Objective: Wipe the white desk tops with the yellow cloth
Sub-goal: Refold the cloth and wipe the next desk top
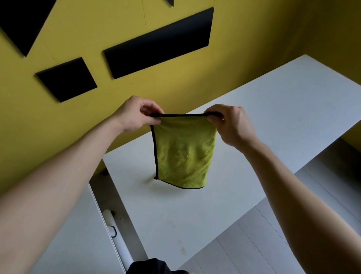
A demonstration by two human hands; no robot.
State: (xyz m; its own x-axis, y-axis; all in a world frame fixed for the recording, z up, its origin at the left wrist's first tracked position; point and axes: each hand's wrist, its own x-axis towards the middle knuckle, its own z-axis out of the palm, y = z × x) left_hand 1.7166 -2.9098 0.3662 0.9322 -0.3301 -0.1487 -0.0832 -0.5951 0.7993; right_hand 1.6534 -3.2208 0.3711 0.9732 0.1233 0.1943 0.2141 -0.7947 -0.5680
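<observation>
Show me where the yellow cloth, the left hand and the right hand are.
yellow cloth [184,153]: head view, middle of the hanging fabric.
left hand [137,114]: head view, back of the hand, pinching a top corner.
right hand [228,124]: head view, back of the hand.

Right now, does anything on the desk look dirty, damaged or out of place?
A faint yellowish smudge on the white desk top, near its end closest to the person, with a tiny dark speck beyond. The yellow cloth hangs from the left hand and right hand; nothing else stands out.
</observation>
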